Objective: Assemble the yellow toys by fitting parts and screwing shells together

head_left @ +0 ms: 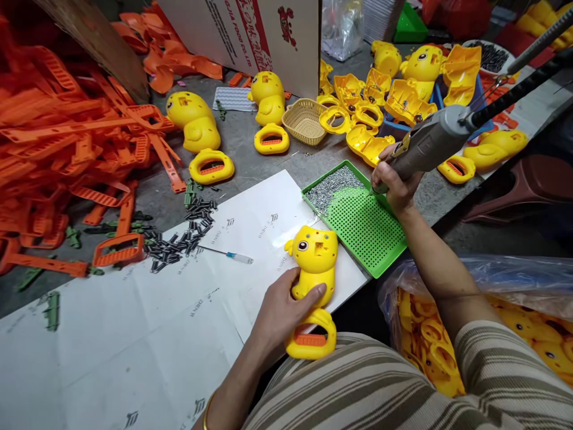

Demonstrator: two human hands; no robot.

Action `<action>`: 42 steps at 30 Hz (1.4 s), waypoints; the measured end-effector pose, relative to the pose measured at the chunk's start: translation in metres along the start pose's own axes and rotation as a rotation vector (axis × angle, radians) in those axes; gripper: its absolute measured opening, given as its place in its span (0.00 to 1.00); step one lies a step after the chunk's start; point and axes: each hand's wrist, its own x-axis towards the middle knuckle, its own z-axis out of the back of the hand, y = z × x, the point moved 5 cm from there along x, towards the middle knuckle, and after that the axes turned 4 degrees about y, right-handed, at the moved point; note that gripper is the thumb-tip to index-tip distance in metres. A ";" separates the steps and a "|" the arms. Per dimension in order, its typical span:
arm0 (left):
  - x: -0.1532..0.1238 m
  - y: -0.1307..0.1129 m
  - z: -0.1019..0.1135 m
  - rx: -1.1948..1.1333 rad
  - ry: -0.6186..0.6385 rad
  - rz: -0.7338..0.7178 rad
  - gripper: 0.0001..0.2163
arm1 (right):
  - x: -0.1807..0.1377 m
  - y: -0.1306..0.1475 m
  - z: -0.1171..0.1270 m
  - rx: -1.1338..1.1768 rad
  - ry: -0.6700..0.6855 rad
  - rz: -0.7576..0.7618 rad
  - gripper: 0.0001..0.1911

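Observation:
My left hand [286, 310] is closed around the body of a yellow duck-shaped plastic toy [316, 254], which lies at the table's front edge. The toy has a ring handle with an orange ribbed insert at its near end. In my right hand [396, 185] is a grey electric screwdriver [430, 140], its tip pointing down over a green perforated tray [373, 230]. Small silver screws [335, 185] are heaped at the tray's far left end. Whether a screw sits on the driver's tip is too small to tell.
Orange plastic parts [76, 143] pile up at the left, near dark springs [179, 239] and a small screwdriver [237, 257]. Further yellow toys [192, 119], a wicker basket [304, 122] and open yellow shells [369, 143] stand behind. A bag of yellow parts [430, 346] is at my right.

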 end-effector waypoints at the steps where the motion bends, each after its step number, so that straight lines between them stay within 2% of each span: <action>1: -0.004 0.001 -0.003 0.005 0.004 0.009 0.26 | 0.000 0.000 0.000 -0.007 0.005 0.005 0.21; 6: -0.009 0.002 -0.006 0.055 -0.039 0.025 0.28 | 0.001 -0.002 0.003 -0.017 -0.004 0.025 0.20; 10: -0.004 0.005 -0.005 0.066 -0.068 0.035 0.36 | 0.001 -0.003 0.002 0.020 -0.018 0.051 0.17; 15: -0.001 0.001 -0.009 -0.012 -0.067 -0.053 0.31 | -0.003 0.006 0.002 0.039 -0.016 0.045 0.16; 19: -0.002 -0.002 -0.014 -0.072 -0.058 -0.057 0.32 | -0.010 0.040 -0.005 0.138 0.029 0.071 0.15; 24: -0.002 -0.004 -0.017 -0.078 -0.036 -0.078 0.30 | -0.028 0.101 -0.034 0.332 0.268 0.140 0.07; 27: -0.002 -0.004 -0.017 -0.059 -0.034 -0.091 0.30 | -0.037 0.119 -0.051 0.418 0.344 0.139 0.05; 30: -0.003 -0.005 -0.017 -0.046 -0.040 -0.100 0.30 | -0.042 0.120 -0.063 0.431 0.374 0.126 0.06; 34: -0.003 -0.006 -0.017 -0.056 -0.053 -0.112 0.30 | -0.041 0.107 -0.068 0.400 0.400 0.088 0.10; 39: -0.003 -0.006 -0.017 -0.062 -0.043 -0.121 0.31 | -0.038 0.095 -0.071 0.376 0.463 -0.025 0.14; 42: -0.002 -0.007 -0.018 -0.034 -0.029 -0.113 0.32 | -0.040 0.094 -0.074 0.384 0.468 -0.023 0.13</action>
